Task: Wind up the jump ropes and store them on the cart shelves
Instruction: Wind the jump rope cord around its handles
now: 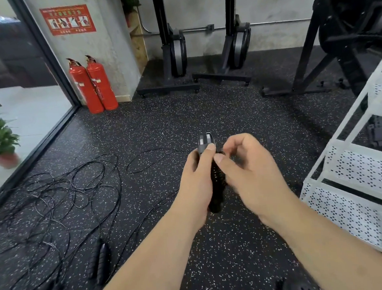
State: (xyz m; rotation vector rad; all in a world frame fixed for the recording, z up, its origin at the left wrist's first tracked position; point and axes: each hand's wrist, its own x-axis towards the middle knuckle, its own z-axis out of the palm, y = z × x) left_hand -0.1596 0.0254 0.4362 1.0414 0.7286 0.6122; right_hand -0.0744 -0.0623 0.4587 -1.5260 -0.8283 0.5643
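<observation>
Two bare forearms are stretching in from 6 o'clock and meeting at the centre. There the left hand (pixel 197 178) is wrapping its fingers round a black jump rope handle (pixel 216 184), holding it upright with the fingertips lying near its grey top. At the handle's 3 o'clock, the right hand (pixel 249 170) is curling its fingers and pinching the thin black cord (pixel 220 152) just beside that top. Turns of cord are showing on the handle between the hands. At 9 o'clock, loose jump ropes (pixel 63 196) are lying tangled on the speckled rubber floor (pixel 183 118), with more handles (pixel 100 259) at 7 o'clock. At 3 o'clock a white perforated cart (pixel 352 168) is standing near the right hand, and two red fire extinguishers (pixel 93 83) are leaning at 11 o'clock
</observation>
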